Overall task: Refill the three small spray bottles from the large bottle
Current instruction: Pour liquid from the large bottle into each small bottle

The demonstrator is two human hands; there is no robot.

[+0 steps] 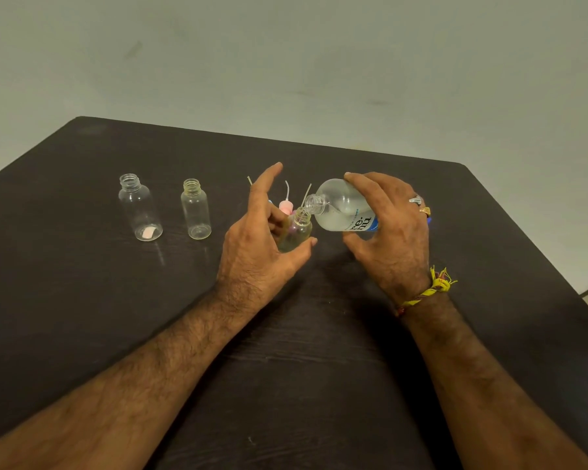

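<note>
Forearms nearest. Left hand (258, 239) fingers wrapped round small spray bottle (294, 232), upright, mouth up. Right hand (391, 232) fingers clasp large bottle (340, 206), long axis near-horizontal, neck touching small mouth, just right of left fingers. Two empties (140, 206) (196, 213) well left on desk (82, 300).

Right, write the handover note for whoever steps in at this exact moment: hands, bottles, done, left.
Left hand: holds one small bottle upright just above or on the table; contact hidden.
Right hand: grips the large bottle, tipped with its mouth at the small bottle's neck.
Two other small bottles, far-left bottle and middle bottle, stand uncapped to the left and look empty.
Spray tops lie behind the left hand, partly hidden.
Done: all caps off, first pour under way; fill level unclear.
Left: finish this fill, fill the other two, refit the tops.
</note>
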